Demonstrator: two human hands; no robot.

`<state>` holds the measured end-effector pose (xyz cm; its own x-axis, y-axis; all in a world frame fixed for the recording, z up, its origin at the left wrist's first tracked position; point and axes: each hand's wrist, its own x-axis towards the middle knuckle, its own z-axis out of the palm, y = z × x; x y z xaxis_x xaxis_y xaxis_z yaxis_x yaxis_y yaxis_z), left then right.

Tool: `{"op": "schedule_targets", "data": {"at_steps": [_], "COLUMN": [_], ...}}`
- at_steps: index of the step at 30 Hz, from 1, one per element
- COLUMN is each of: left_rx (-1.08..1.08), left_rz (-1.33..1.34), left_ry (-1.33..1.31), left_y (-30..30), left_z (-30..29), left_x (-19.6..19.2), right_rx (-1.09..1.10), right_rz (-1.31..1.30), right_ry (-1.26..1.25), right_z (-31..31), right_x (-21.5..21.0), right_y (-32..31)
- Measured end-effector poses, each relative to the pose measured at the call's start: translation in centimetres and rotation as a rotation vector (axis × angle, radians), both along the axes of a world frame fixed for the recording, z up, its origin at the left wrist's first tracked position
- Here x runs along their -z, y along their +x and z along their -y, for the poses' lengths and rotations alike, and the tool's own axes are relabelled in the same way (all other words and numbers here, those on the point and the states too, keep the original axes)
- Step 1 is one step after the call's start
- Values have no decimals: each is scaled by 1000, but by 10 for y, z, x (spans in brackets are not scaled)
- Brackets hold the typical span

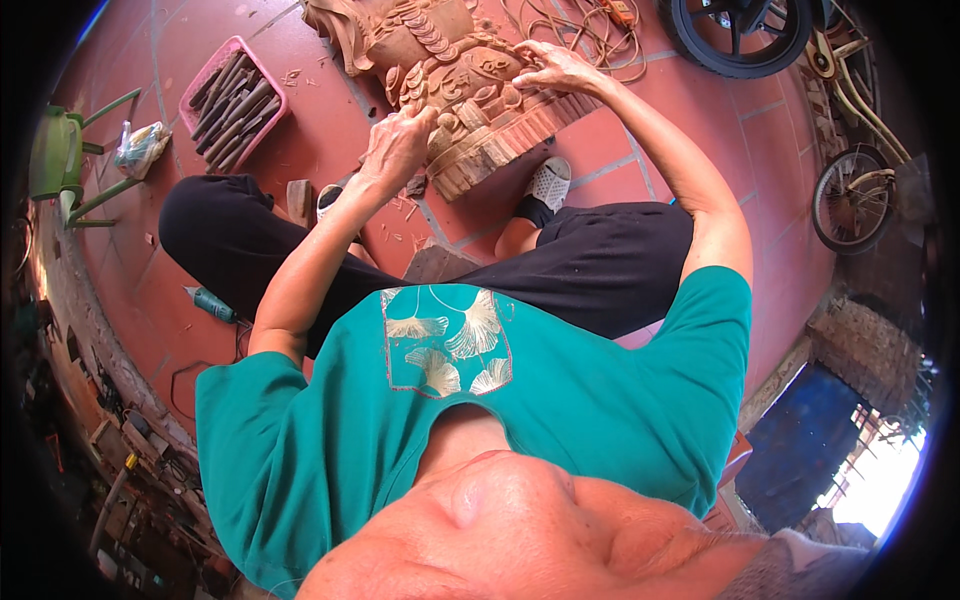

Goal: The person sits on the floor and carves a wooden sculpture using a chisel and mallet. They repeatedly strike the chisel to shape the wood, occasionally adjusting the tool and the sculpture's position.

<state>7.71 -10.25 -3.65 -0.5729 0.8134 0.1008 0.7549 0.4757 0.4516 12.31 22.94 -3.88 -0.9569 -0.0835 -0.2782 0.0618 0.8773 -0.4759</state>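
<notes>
A reddish-brown wood carving (475, 80) lies in front of me on the floor, worked with coin-like discs, rounded shapes and a rough stepped base. My left hand (398, 148) is closed in a fist against its near left side; whatever the fingers hold, if anything, is hidden. On the right, my right hand (560, 70) rests at the carving's edge, thumb and fingers apart, with nothing seen in them. Small wood chips (402, 212) are scattered on the tiles below the left hand.
A pink basket (283, 100) of dark chisel-like tools stands at the left, near a green stool (62, 160). A teal power tool (212, 304) lies beside my knee. Orange cords (590, 40) coil beyond the carving, with a black wheel (737, 40) at far right.
</notes>
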Motion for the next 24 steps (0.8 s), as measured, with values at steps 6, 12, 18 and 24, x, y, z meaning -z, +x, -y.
{"op": "schedule_targets", "data": {"at_steps": [6, 12, 18, 24], "left_rx": [21, -42, -35, -10], "left_rz": [-29, 437, 202, 112], "left_ry": [63, 255, 172, 151], "left_y": [-5, -10, -3, -1], "left_z": [-1, -2, -7, -13], "left_x": [3, 11, 5, 13], "right_rx": [8, 5, 18, 19], "right_rz": [-40, -5, -31, -10], "right_ry": [-13, 5, 2, -3], "right_z": [-2, 1, 1, 1], "right_x": [4, -2, 1, 1], "right_y": [4, 2, 3, 1]}}
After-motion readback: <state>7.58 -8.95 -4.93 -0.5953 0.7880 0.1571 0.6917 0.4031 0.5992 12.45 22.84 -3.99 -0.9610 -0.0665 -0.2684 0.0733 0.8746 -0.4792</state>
